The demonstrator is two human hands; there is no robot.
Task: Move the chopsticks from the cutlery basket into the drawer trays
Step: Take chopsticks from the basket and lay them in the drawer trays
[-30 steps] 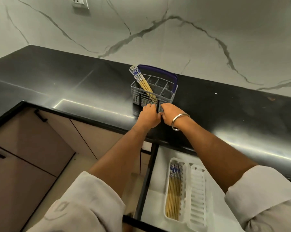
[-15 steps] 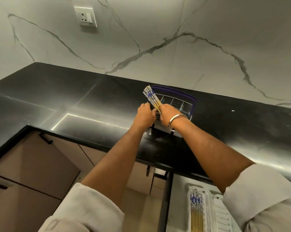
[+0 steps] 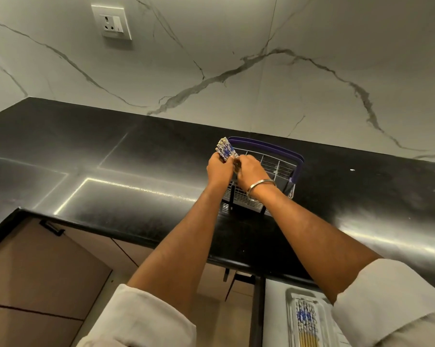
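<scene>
While both arms reach forward over the counter edge, findings run near to far:

Sleeves [image 3: 146, 319]: pale, pushed up; forearms bare and nearly straight.
Drawer [image 3: 274, 316]: open at lower right, below the counter.
Tray [image 3: 290, 296]: lies in the drawer; a row of chopsticks [image 3: 307, 326] with blue-patterned ends rests in it.
Counter [image 3: 111, 196]: black, glossy.
Right hand [image 3: 249, 171]: bangle [image 3: 260, 186] on the wrist; fingers curled at the bundle, exact hold hidden.
Left hand [image 3: 219, 170]: fingers curled round the bundle.
Bundle [image 3: 225, 149]: chopsticks, patterned tips above both hands, at the basket's left corner.
Basket [image 3: 281, 166]: on the counter, purple rim, just behind the hands.
Wall [image 3: 236, 58]: veined marble, socket [image 3: 111, 22] at upper left.
</scene>
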